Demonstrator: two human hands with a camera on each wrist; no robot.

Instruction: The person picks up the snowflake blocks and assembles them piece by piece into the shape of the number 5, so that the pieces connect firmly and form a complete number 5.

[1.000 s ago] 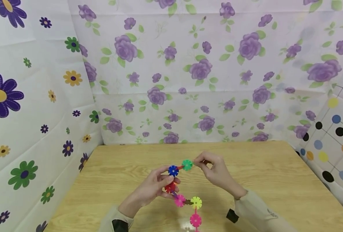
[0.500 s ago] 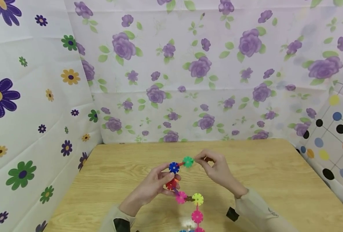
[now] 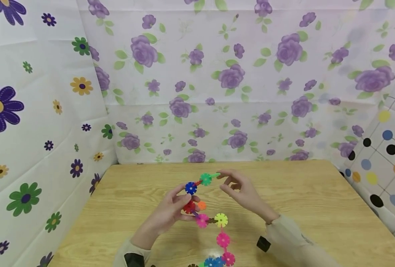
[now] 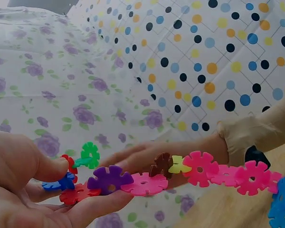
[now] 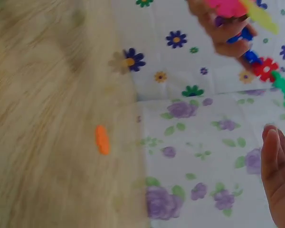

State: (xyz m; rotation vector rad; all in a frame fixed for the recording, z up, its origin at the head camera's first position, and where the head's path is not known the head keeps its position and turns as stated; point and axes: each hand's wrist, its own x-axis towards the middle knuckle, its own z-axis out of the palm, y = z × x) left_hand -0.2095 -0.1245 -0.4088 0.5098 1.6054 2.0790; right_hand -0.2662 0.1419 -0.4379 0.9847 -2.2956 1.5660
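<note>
A chain of notched plastic snowflake discs (image 3: 222, 240) in many colours runs from my left hand (image 3: 167, 211) down toward the front of the table. That hand pinches it around the red disc (image 3: 189, 207) and the blue disc (image 3: 191, 188). Above them, the chain's upper end carries a green disc (image 3: 205, 179) and a light green disc (image 3: 215, 175) seen edge-on. My right hand (image 3: 239, 189) is beside that end, thumb and forefinger apart; its forefinger tip is at or near the light green disc. Contact is hard to tell.
An orange disc (image 3: 202, 205), separate from the chain, shows just past the left fingers; it appears over the wooden table (image 5: 61, 180). More blue discs (image 3: 211, 262) of the chain lie at the bottom edge of the head view. Flowered cloth (image 3: 217, 129) hangs behind the table.
The light green disc now shows at the chain's end, as my right thumb and forefinger have parted from their pinch. My left hand and the chain have shifted slightly left and up.
</note>
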